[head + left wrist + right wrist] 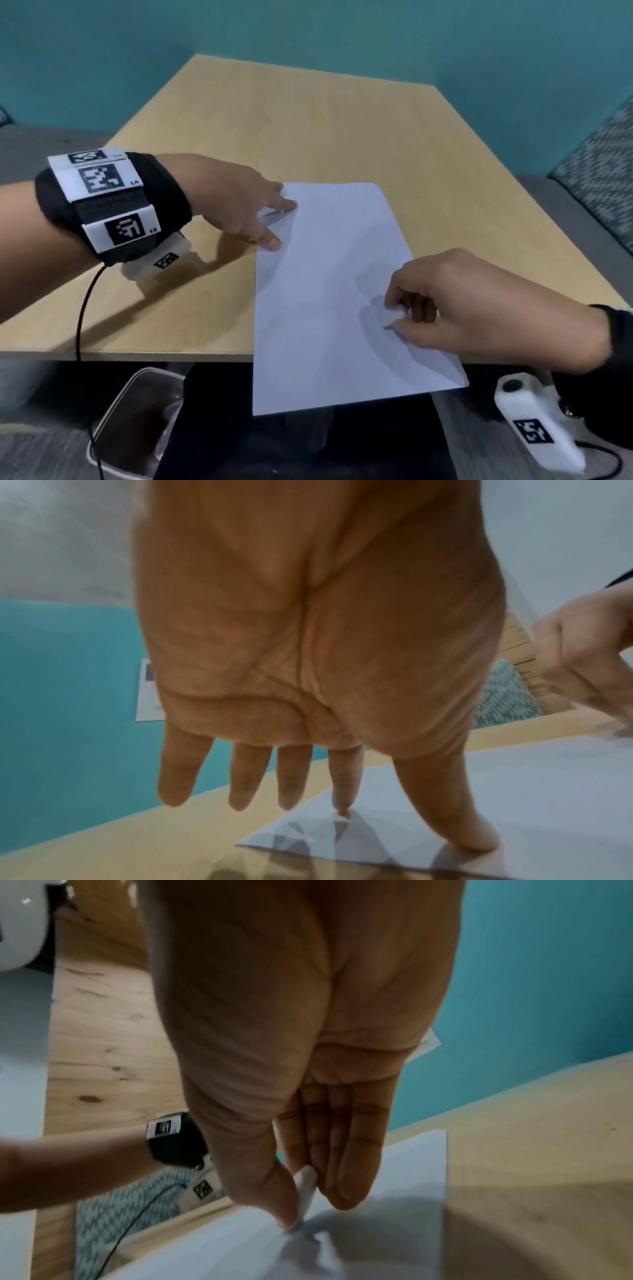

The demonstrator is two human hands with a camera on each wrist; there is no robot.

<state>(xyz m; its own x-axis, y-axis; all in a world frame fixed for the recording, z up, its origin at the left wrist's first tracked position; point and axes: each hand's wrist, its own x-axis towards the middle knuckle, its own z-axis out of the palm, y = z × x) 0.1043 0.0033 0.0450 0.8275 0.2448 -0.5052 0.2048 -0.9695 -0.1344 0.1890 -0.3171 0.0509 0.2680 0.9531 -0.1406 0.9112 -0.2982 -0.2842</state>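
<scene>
A white sheet of paper (325, 308) lies on the light wooden table (308, 137), its near end hanging over the table's front edge. My left hand (279, 224) has straight, spread fingers. Its index fingertip and thumb press the sheet's far left corner, where the paper (514, 791) is slightly creased. My right hand (406, 313) pinches a small white piece (392, 317), perhaps an eraser, between thumb and fingers. In the right wrist view the small white piece (304, 1185) touches the paper (377, 1245) near its right edge.
A bin (137, 411) with a clear liner stands under the table's front left. Grey benches flank the table, with a patterned cushion (599, 171) at the right. A teal wall is behind. A cable hangs from my left wrist band.
</scene>
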